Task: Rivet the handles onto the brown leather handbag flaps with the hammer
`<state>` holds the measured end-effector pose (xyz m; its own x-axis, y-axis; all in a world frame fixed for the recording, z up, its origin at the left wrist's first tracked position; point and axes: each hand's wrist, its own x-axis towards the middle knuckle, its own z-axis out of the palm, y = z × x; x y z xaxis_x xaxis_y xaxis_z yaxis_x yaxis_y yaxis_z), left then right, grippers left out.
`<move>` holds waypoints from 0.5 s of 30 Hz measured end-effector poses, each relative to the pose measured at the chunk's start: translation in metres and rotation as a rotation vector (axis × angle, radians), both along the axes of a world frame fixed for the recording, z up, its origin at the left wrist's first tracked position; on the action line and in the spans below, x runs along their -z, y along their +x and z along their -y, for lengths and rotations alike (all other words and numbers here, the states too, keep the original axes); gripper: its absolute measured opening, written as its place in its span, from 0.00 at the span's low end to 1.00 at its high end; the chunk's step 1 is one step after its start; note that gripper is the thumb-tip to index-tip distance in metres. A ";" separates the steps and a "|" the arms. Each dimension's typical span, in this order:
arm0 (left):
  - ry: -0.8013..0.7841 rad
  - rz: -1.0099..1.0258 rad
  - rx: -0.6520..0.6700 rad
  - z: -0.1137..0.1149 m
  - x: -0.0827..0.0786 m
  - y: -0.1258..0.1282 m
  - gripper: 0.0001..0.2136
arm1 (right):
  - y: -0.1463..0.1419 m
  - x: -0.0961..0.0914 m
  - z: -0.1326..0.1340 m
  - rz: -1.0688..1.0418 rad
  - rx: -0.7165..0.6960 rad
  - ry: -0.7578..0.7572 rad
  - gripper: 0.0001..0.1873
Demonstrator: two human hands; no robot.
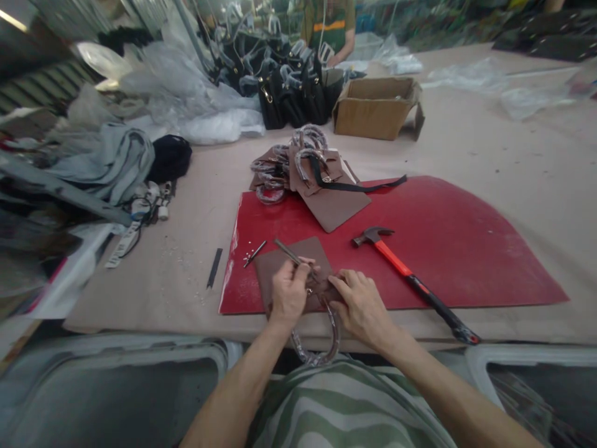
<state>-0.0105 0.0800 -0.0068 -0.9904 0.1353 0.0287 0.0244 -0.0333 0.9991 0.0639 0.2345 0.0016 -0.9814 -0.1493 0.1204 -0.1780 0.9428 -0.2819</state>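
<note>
A brown leather bag panel [273, 274] lies at the near edge of a red mat, its plastic-wrapped handle [334, 336] hanging over the table edge towards me. My left hand [290, 292] is closed on a thin grey-brown strip [286, 250] that points up and left; whether it is a strap or a tool I cannot tell. Thumb and fingers of my right hand [361, 305] pinch a brown leather flap [329, 291] on the panel. Between the hands sits a small metal fitting [310, 291], partly hidden by fingers.
On the red mat [443, 236] lie a claw hammer [405, 270], a thin metal punch [255, 254] and more brown panels with wrapped handles [333, 199]. Black bags [291, 99], a cardboard box [375, 115] and plastic wrapping [186, 106] stand behind. A person [329, 31] is across the table.
</note>
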 end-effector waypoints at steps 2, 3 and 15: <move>0.162 0.112 -0.171 0.018 -0.010 -0.016 0.13 | 0.000 0.001 -0.003 0.006 -0.015 -0.004 0.21; 0.169 0.106 -0.232 0.032 -0.015 -0.025 0.15 | 0.000 0.001 -0.004 0.012 -0.019 -0.009 0.21; -1.483 0.132 -0.406 0.232 -0.003 -0.072 0.15 | -0.003 0.003 -0.002 -0.017 0.004 -0.044 0.17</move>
